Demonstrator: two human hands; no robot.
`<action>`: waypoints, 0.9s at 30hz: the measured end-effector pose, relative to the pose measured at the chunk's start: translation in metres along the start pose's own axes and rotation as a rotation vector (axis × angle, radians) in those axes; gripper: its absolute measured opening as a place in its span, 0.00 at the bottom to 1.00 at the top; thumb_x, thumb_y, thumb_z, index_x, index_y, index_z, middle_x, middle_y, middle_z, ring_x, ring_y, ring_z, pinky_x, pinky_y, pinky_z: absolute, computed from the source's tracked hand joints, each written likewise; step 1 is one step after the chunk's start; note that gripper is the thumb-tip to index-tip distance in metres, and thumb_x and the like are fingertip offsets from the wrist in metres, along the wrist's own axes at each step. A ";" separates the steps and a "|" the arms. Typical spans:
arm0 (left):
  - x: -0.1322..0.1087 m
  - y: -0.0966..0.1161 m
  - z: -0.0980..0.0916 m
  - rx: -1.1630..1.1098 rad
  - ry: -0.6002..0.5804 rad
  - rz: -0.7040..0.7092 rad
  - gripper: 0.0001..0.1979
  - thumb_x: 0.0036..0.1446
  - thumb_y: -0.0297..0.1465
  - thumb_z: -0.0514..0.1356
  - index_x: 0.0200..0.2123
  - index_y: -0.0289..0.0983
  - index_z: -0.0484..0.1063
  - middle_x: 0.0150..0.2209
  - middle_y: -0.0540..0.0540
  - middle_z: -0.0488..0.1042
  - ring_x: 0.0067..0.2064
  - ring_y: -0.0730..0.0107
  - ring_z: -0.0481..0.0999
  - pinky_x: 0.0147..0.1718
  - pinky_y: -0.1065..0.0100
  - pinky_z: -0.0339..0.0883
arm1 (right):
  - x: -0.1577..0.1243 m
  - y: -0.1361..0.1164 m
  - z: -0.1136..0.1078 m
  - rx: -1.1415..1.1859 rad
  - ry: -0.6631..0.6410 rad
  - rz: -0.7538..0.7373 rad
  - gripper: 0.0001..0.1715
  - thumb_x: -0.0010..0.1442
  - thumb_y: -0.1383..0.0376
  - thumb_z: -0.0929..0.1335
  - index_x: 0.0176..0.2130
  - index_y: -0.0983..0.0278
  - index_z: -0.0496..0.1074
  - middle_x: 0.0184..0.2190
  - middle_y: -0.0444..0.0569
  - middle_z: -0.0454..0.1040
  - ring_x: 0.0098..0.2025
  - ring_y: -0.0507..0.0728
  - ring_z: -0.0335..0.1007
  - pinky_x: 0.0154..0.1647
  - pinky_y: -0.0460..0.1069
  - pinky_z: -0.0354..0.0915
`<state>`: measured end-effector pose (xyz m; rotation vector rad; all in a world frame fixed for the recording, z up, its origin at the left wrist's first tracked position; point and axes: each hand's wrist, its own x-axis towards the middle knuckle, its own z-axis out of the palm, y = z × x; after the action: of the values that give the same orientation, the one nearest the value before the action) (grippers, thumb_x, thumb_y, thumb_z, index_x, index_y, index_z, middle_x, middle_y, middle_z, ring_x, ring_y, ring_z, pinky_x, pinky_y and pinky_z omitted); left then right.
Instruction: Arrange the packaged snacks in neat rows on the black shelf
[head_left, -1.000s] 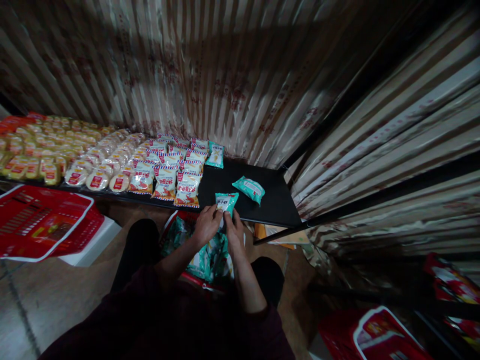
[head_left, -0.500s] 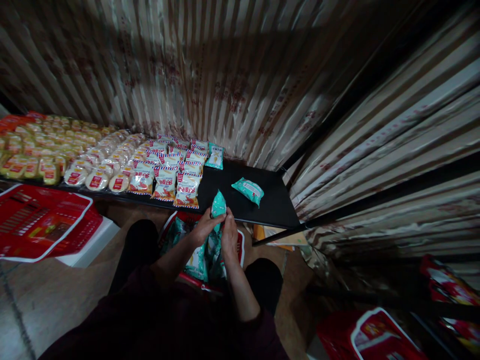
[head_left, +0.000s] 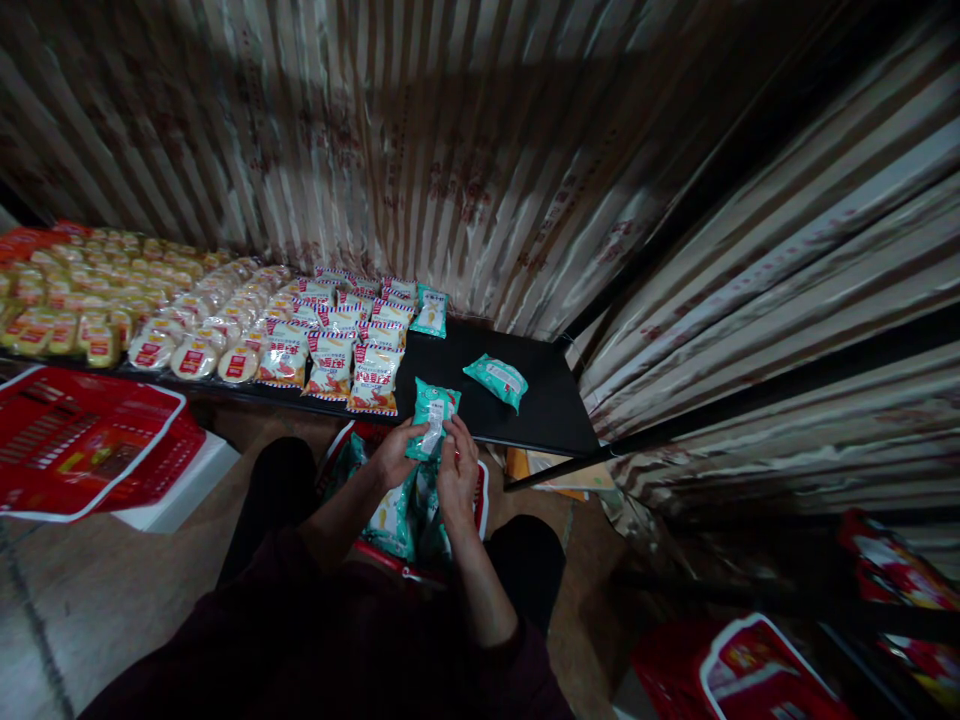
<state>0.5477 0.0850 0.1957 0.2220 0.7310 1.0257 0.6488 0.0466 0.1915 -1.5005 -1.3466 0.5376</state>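
Note:
Between my two hands is a teal snack bag (head_left: 432, 420), its broad face with a white label turned up. My left hand (head_left: 394, 455) grips its left side and my right hand (head_left: 458, 465) its right side, above the shelf's front edge. Below them, a red basket (head_left: 484, 495) between my knees holds several more teal bags (head_left: 393, 520). Another teal bag (head_left: 498, 380) lies on the black shelf (head_left: 547, 420), to the right. One further teal bag (head_left: 430, 312) stands at the back, beside rows of white snack bags (head_left: 375, 378) with red lettering.
Round wrapped cakes (head_left: 195, 357) and yellow wrapped packs (head_left: 97, 340) fill the shelf's left. A red basket (head_left: 82, 440) leans by a white box (head_left: 180, 485) at left. Another red basket (head_left: 735, 670) is at lower right. A black metal bar (head_left: 675, 425) crosses the right side.
The teal bag in my hands has turned from edge-on to show its broad, labelled face. My hands have moved slightly apart around it.

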 end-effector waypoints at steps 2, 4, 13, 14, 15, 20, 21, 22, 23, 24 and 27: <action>0.002 -0.002 -0.003 -0.030 -0.016 0.002 0.13 0.50 0.22 0.60 0.41 0.35 0.73 0.34 0.46 0.77 0.30 0.72 0.76 0.30 0.74 0.69 | 0.000 0.002 -0.001 -0.028 0.000 -0.021 0.21 0.62 0.61 0.57 0.48 0.64 0.70 0.55 0.55 0.67 0.58 0.58 0.60 0.60 0.58 0.55; 0.004 -0.004 -0.004 -0.059 -0.024 -0.001 0.14 0.52 0.21 0.58 0.43 0.35 0.73 0.33 0.46 0.78 0.30 0.72 0.77 0.31 0.73 0.69 | -0.001 0.003 -0.001 -0.059 -0.003 -0.050 0.20 0.62 0.62 0.57 0.48 0.64 0.70 0.55 0.55 0.67 0.58 0.58 0.60 0.59 0.59 0.55; 0.000 -0.004 -0.003 -0.079 0.001 -0.016 0.13 0.55 0.22 0.55 0.44 0.35 0.72 0.34 0.46 0.78 0.35 0.70 0.78 0.37 0.70 0.71 | -0.001 0.006 0.003 -0.226 -0.053 -0.160 0.23 0.62 0.60 0.58 0.53 0.68 0.66 0.56 0.60 0.65 0.59 0.61 0.59 0.59 0.61 0.57; -0.001 -0.004 -0.003 -0.076 0.000 -0.019 0.13 0.55 0.22 0.56 0.44 0.35 0.72 0.35 0.46 0.78 0.36 0.69 0.78 0.38 0.70 0.71 | -0.002 0.005 0.003 -0.247 -0.069 -0.175 0.25 0.63 0.59 0.59 0.54 0.69 0.65 0.57 0.61 0.64 0.60 0.61 0.58 0.59 0.61 0.56; -0.001 -0.004 -0.003 -0.071 0.000 -0.021 0.13 0.55 0.23 0.56 0.44 0.35 0.72 0.36 0.45 0.78 0.37 0.68 0.78 0.39 0.69 0.71 | -0.002 0.005 0.004 -0.269 -0.088 -0.188 0.26 0.63 0.58 0.59 0.55 0.70 0.64 0.57 0.62 0.63 0.61 0.61 0.56 0.59 0.61 0.56; -0.003 -0.002 -0.004 -0.062 0.027 -0.002 0.14 0.54 0.27 0.59 0.45 0.35 0.72 0.37 0.45 0.78 0.37 0.66 0.79 0.41 0.67 0.72 | -0.005 0.003 0.005 -0.351 -0.186 -0.219 0.34 0.61 0.52 0.61 0.60 0.70 0.59 0.62 0.63 0.57 0.63 0.65 0.51 0.60 0.63 0.54; -0.003 -0.002 -0.004 -0.058 0.028 -0.006 0.14 0.54 0.28 0.60 0.45 0.35 0.72 0.37 0.45 0.78 0.37 0.65 0.79 0.41 0.66 0.72 | -0.005 0.003 0.005 -0.358 -0.196 -0.223 0.35 0.61 0.52 0.61 0.60 0.69 0.58 0.62 0.63 0.56 0.64 0.65 0.51 0.60 0.64 0.54; -0.003 -0.001 -0.004 -0.052 0.027 -0.015 0.14 0.54 0.29 0.60 0.45 0.35 0.72 0.37 0.44 0.78 0.37 0.64 0.79 0.41 0.66 0.72 | -0.006 0.003 0.005 -0.363 -0.200 -0.227 0.35 0.61 0.52 0.61 0.60 0.69 0.58 0.62 0.63 0.56 0.64 0.66 0.50 0.60 0.64 0.54; -0.003 -0.001 -0.004 -0.044 0.026 -0.023 0.15 0.53 0.30 0.60 0.45 0.34 0.72 0.37 0.44 0.78 0.37 0.64 0.79 0.41 0.66 0.72 | -0.007 0.004 0.005 -0.368 -0.202 -0.230 0.35 0.61 0.52 0.62 0.60 0.69 0.57 0.62 0.62 0.56 0.64 0.66 0.50 0.60 0.64 0.54; -0.003 -0.001 -0.004 -0.037 0.026 -0.027 0.15 0.53 0.31 0.60 0.45 0.34 0.72 0.37 0.44 0.79 0.38 0.64 0.79 0.41 0.65 0.72 | -0.007 0.004 0.005 -0.372 -0.202 -0.231 0.35 0.61 0.53 0.62 0.61 0.68 0.57 0.62 0.62 0.55 0.64 0.66 0.50 0.60 0.64 0.54; -0.002 -0.002 -0.003 -0.029 0.049 -0.014 0.15 0.53 0.30 0.60 0.46 0.34 0.72 0.37 0.44 0.79 0.38 0.63 0.79 0.40 0.65 0.72 | -0.009 0.006 0.006 -0.379 -0.188 -0.220 0.35 0.61 0.53 0.62 0.61 0.69 0.56 0.63 0.62 0.53 0.64 0.66 0.49 0.60 0.64 0.55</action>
<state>0.5463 0.0821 0.1933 0.1672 0.7603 1.0310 0.6438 0.0411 0.1815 -1.6017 -1.8131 0.2969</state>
